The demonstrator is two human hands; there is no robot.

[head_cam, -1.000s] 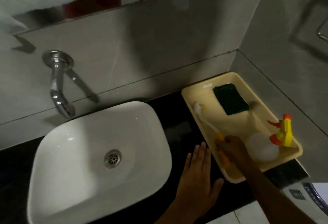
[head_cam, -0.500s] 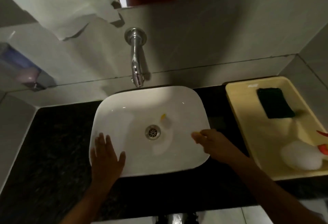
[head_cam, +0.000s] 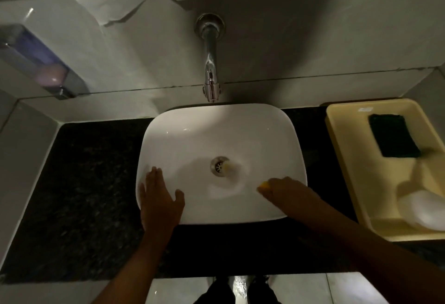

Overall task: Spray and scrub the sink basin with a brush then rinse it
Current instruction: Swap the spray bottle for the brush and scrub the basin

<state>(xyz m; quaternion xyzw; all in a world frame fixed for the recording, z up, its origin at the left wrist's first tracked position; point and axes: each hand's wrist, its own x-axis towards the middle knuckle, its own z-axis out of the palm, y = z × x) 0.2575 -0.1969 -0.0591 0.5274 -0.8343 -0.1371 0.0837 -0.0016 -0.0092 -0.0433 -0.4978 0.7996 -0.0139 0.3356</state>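
Observation:
The white sink basin sits on a dark counter, with a metal drain at its middle. My right hand is at the basin's front right, shut on the yellow handle of a brush. The brush's pale, blurred head lies right beside the drain. My left hand rests flat on the basin's front left rim, fingers spread. The white spray bottle lies in the yellow tray to the right.
A chrome faucet juts from the wall above the basin. A dark green scouring pad lies at the back of the tray. A soap dispenser hangs on the left wall. The black counter stretches left of the basin.
My right hand lifted the brush out of the tray and brought it into the basin; its head slid toward the drain. My left hand moved from the counter to the basin's front left rim.

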